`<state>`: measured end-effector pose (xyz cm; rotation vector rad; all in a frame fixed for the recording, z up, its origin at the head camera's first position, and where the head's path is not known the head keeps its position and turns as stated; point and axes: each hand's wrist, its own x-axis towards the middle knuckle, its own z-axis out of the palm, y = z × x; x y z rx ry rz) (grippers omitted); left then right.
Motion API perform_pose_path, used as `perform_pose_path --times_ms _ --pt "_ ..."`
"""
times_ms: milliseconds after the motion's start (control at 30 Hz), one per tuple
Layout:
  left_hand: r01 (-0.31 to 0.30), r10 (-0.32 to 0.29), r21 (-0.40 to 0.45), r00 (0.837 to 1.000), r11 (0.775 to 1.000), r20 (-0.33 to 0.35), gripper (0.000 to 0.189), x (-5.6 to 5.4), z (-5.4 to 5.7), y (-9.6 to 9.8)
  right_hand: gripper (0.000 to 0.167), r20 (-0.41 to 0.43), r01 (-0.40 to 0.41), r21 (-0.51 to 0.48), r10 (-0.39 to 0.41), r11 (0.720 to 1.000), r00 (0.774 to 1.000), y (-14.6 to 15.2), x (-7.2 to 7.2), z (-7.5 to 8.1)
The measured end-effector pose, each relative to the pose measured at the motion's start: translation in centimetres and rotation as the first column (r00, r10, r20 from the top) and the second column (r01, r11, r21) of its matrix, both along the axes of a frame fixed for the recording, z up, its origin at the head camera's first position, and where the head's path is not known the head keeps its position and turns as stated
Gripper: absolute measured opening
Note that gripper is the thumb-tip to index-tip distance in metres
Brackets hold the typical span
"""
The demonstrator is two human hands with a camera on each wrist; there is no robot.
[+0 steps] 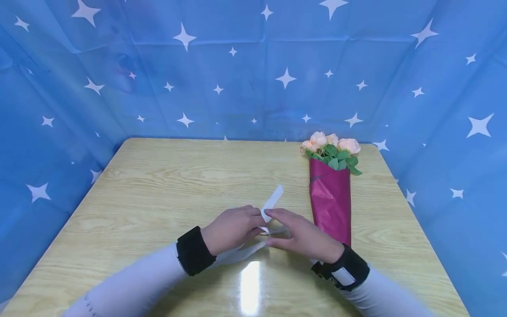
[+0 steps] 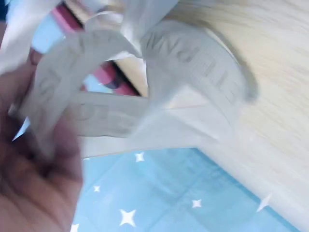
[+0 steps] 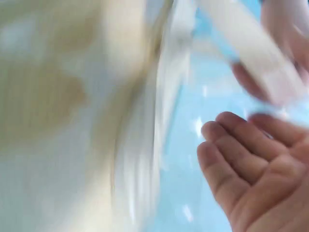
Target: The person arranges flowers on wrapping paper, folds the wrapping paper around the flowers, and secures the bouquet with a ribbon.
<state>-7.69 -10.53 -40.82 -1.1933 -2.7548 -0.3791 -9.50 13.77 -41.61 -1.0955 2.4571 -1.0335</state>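
Note:
Over the near middle of the table, my left hand point(image 1: 233, 228) pinches a white ribbon point(image 1: 273, 201) between thumb and fingers. In the left wrist view the ribbon point(image 2: 193, 63) curls into loops and bears raised or printed capital letters. One end sticks up past the fingers, while another length trails under the left wrist. My right hand point(image 1: 304, 236) is just right of the ribbon, its thumb and fingers spread. The right wrist view shows the right palm point(image 3: 265, 179) with fingers extended and nothing in them; that view is blurred.
A bouquet of pale pink flowers point(image 1: 330, 143) in dark magenta wrapping point(image 1: 330, 198) lies on the right side of the wood-grain table point(image 1: 170, 185), close to the right hand. A blue cloth with white stars point(image 1: 245, 105) hangs around the back and sides.

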Motion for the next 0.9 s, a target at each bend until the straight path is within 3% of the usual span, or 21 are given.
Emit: perform_pose_path --times_ms 100,233,367,433,500,567,633,800,900 --pt "-0.028 0.026 0.066 0.999 0.997 0.021 0.005 0.3 0.6 0.3 0.053 0.185 0.024 -0.171 0.008 0.985 0.983 -2.0 0.6 -1.0" --pt "-0.099 0.094 0.108 0.994 0.989 0.055 0.006 0.5 1.0 0.1 0.030 0.431 0.159 -0.298 -0.016 0.941 0.902 -2.7 0.7 -1.6" --pt "-0.146 0.128 0.139 0.983 0.979 0.128 0.012 0.3 1.2 -1.2 0.033 0.596 0.225 -0.320 0.011 0.920 0.803 -1.4 0.2 -1.0" --pt "-0.146 0.124 0.145 0.980 0.979 0.153 0.014 0.2 1.3 -2.2 0.035 0.640 0.242 -0.302 0.008 0.922 0.768 -0.2 0.0 -0.5" --pt "-0.137 0.111 0.148 0.979 0.979 0.172 0.012 0.2 1.4 -3.5 0.035 0.665 0.249 -0.277 -0.002 0.928 0.747 1.3 -0.3 0.0" --pt "-0.129 0.103 0.145 0.979 0.981 0.173 0.008 0.2 1.3 -4.8 0.032 0.669 0.241 -0.264 -0.003 0.934 0.743 3.0 -0.4 0.4" --pt "-0.122 0.102 0.134 0.984 0.983 0.146 0.002 0.3 1.2 -6.2 0.030 0.653 0.225 -0.254 -0.005 0.941 0.757 4.8 -0.4 0.7" --pt "-0.139 0.134 0.097 0.990 0.986 0.050 0.005 0.5 0.6 -9.1 0.036 0.618 0.194 -0.192 -0.035 0.962 0.785 9.1 -0.1 1.2" --pt "-0.177 0.169 0.117 0.983 0.977 0.077 0.002 0.6 0.6 -10.9 0.039 0.615 0.205 -0.148 -0.072 0.968 0.785 11.8 0.1 1.2"
